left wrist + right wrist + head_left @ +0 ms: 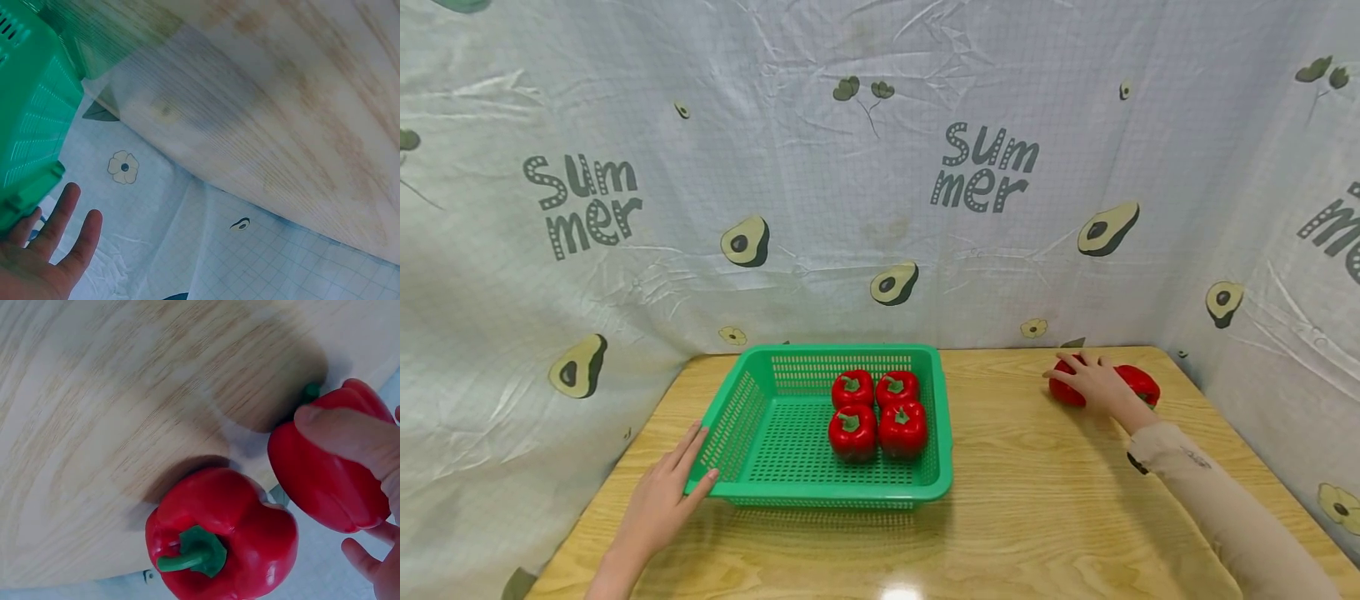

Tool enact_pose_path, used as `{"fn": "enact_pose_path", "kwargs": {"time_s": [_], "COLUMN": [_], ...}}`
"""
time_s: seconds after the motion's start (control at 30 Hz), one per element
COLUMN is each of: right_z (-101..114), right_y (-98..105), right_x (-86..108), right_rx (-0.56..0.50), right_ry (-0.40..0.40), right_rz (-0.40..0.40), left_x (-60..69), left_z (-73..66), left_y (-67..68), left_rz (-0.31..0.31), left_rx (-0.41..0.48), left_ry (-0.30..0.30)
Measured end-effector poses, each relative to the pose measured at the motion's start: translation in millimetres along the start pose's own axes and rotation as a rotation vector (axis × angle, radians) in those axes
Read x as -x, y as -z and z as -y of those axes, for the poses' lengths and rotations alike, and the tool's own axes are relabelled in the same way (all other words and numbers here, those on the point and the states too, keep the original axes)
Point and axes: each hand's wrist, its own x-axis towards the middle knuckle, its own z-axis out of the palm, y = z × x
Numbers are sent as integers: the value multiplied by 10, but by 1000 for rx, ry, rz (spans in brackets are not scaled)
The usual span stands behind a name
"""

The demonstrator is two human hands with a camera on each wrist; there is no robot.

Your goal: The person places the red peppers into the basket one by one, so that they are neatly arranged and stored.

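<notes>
A green plastic basket (pixel 827 492) stands on the table with several red bell peppers in its right half, stems up. Beside its front left corner is my left hand (pixel 658 500), fingers straight and thumb spread, touching the rim. The left wrist view shows those fingers (pixel 59 231) against the basket's outer wall. Far to the right, my right hand (pixel 1093 385) grips a red bell pepper (pixel 331 469), thumb on one side and fingers on the other. That pepper lies on its side. Close by rests another red bell pepper (pixel 219 531), its green stem showing.
The wooden table (pixel 1015 517) reaches back to a pale curtain (pixel 820 208) printed with avocados and lettering. More of this curtain hangs along the left and right sides. A stretch of tabletop separates the basket from the two peppers at right.
</notes>
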Motion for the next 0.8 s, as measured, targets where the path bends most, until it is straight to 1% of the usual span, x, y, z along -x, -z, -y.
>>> {"fn": "enact_pose_path", "kwargs": {"time_s": [0.17, 0.37, 0.5, 0.67, 0.8], "right_z": [-39, -60, -54, -48, -33], "right_y": [-10, -17, -12, -8, -7], "right_x": [-14, -12, 1, 35, 77], "right_rx": [52, 82, 111, 115, 86], "right_ry": [15, 34, 37, 21, -3], "right_rz": [-12, -41, -32, -16, -32], "left_x": [-5, -6, -1, 5, 6], "left_z": [-6, -8, -6, -13, -18], "left_y": [9, 8, 4, 3, 4], "left_rz": [-7, -8, -11, -16, -12], "left_rx": [0, -3, 0, -1, -1], "left_ry": [-3, -1, -4, -7, -4]}}
